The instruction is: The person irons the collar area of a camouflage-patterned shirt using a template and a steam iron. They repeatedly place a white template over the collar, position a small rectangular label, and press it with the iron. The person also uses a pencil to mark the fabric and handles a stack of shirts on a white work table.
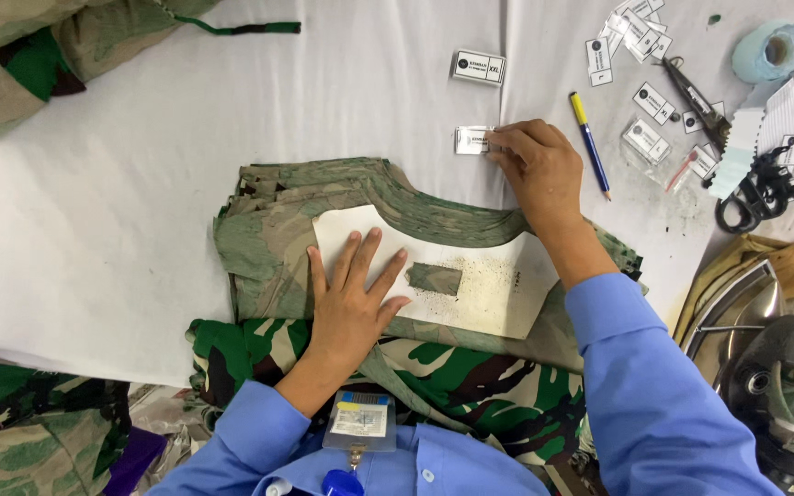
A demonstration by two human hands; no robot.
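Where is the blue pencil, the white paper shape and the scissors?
blue pencil (590,145), head view, middle of its shaft.
white paper shape (489,289), head view, bare part right of its cut-out.
scissors (754,197), head view, black handle loops.

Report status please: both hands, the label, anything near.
Left hand flat on white template over camouflage fabric stack. Right hand fingertips on small label. Blue pencil lies beside right hand, apart.

Template (470,276) on garment stack (277,230); label (470,140) behind; pencil (589,145) right.
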